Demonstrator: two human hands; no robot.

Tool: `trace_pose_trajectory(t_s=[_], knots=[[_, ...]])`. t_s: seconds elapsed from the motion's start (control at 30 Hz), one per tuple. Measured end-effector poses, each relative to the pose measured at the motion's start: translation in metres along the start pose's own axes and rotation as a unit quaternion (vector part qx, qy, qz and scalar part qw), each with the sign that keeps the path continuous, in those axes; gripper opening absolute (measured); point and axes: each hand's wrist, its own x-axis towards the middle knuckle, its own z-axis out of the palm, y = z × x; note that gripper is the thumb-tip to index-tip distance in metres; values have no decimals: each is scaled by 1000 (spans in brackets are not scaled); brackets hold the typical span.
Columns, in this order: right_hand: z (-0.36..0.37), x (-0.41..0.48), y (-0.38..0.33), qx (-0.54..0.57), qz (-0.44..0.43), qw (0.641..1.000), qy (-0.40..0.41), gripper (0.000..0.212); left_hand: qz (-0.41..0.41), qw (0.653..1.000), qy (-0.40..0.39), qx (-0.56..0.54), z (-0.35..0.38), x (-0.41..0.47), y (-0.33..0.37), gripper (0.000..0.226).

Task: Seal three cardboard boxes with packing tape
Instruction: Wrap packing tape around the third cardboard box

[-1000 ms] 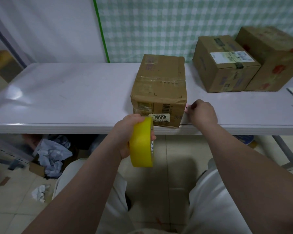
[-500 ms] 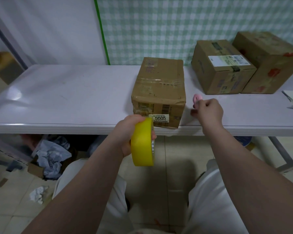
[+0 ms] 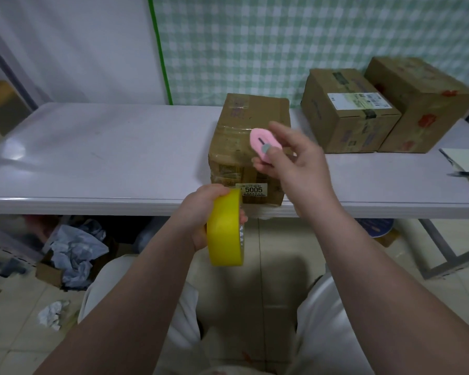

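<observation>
Two grips at frame centre: left hand [image 3: 201, 212] curled round the yellow tape roll [image 3: 225, 236], right hand [image 3: 301, 163] pinched a pink cutter [image 3: 261, 143].

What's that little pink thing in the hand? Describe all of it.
The pink thing is small, flat and oval, plastic-looking, with a dark slot down its face and a grey knob at its near end. The right hand pinches it there, holding it tilted before the nearest cardboard box. No blade shows.
</observation>
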Motion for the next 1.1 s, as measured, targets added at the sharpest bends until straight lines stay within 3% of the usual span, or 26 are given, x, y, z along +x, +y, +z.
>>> trace_pose_trajectory(t_s=[0.1, 0.17, 0.27, 0.4, 0.6, 0.8, 1.1], knots=[[9, -1, 6, -161, -54, 984, -55, 33, 5, 1000, -9, 4, -2, 1, -1, 35], [13, -2, 11, -290, -97, 948, -87, 28, 12, 1000, -18, 7, -3, 1, 0, 33], [16, -3, 11, -381, -115, 910, -112, 21, 13, 1000, -22, 17, -3, 0, 1, 26], [19, 0, 11, -421, -90, 893, -129, 15, -2, 999, -37, 24, -8, 3, -1, 40], [24, 6, 12, -499, -120, 843, -163, 17, -10, 999, -42, 9, -13, 8, -1, 43], [30, 9, 15, -548, -169, 796, -192, 25, 15, 998, -57, -11, -15, 12, -2, 27], [40, 13, 14, -586, -207, 759, -194, 19, 16, 997, -69, 7, -21, 19, -2, 33]])
